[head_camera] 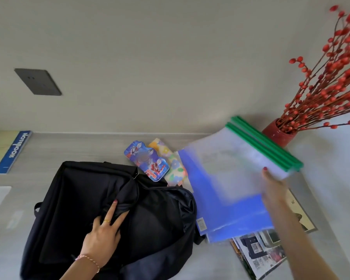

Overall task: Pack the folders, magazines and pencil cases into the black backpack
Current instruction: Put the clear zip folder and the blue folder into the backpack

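The black backpack (69,209) lies flat on the grey table, its top open toward the right. My left hand (103,229) presses on the edge of the backpack's opening and pinches the fabric. My right hand (273,188) holds a stack of folders (230,178), clear with green spines on top and blue ones below, lifted and blurred to the right of the backpack. Magazines (259,253) lie under the folders on the table. Behind the backpack are a blue cartoon pencil case (146,160) and a floral pencil case (174,168).
A red vase (279,136) with red berry branches (331,77) stands at the back right against the wall. A blue-spined notebook (10,152) lies at the far left. A dark wall socket (37,81) is on the wall. A card or picture (301,213) lies beside my right arm.
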